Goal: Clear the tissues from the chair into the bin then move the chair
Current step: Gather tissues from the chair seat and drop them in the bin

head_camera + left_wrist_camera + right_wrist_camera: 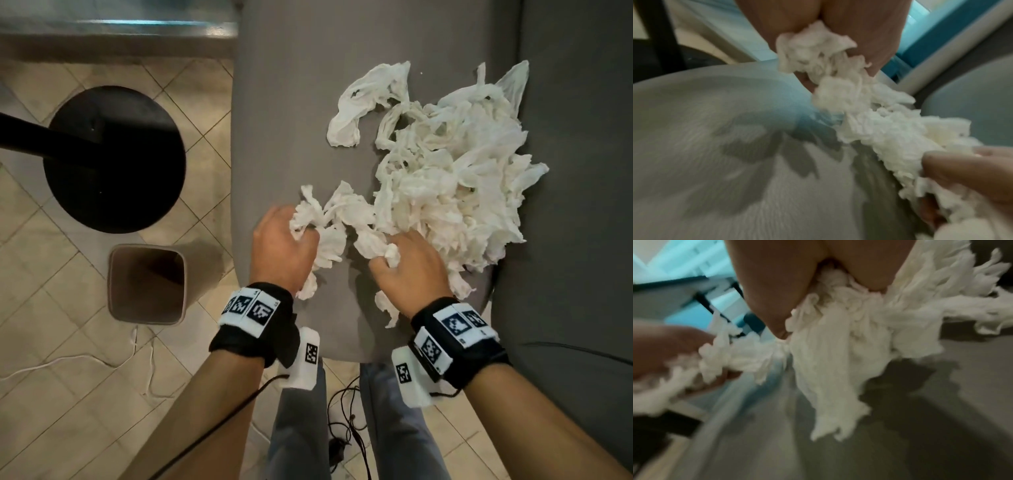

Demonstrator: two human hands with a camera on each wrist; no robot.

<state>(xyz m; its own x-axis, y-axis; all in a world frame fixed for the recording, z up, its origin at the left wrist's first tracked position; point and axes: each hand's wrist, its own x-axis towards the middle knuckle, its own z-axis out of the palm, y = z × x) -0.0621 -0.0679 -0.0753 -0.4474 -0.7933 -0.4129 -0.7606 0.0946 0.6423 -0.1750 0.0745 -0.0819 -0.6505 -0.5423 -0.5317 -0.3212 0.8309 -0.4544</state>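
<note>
Now: tissue pickup, step 1

Item: tissues (445, 178), loose white heap on grey chair (291, 102) seat, mostly right side.
L hand (282, 248): fingers curled round a wad at heap's near-left edge.
R hand (409, 270): curled round another wad just beside it; hands near, not touching.
Bin (147, 284): on floor left of chair, open.
Next, prob.: lift wads, carry left over bin, drop; many trips left, chair move later.
Surroundings: tiled floor (51, 342), black table base (114, 159), cables.
</note>
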